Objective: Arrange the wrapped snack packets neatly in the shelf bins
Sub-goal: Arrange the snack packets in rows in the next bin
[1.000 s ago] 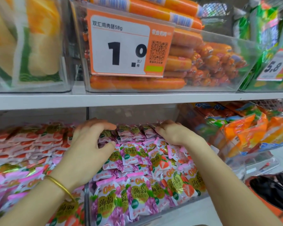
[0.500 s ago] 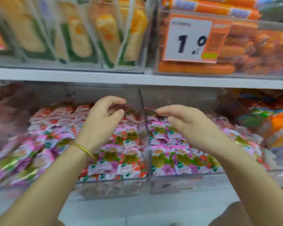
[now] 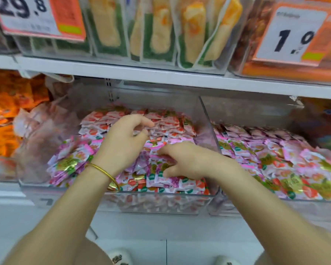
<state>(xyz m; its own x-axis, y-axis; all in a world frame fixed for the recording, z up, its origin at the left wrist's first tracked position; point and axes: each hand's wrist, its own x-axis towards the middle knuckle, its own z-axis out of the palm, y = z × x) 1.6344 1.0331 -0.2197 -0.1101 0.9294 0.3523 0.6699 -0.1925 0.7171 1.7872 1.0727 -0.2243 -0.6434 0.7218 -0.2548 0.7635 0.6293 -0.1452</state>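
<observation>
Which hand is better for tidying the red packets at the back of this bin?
Probably the left. The left hand is over the red-and-white packets at the back of the middle bin, while the right hand lies nearer the front, on the pink packets.

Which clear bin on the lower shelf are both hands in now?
The middle bin, with red-and-white packets at its back. The left hand and right hand are both over it; the right bin of pink packets has none.
</observation>
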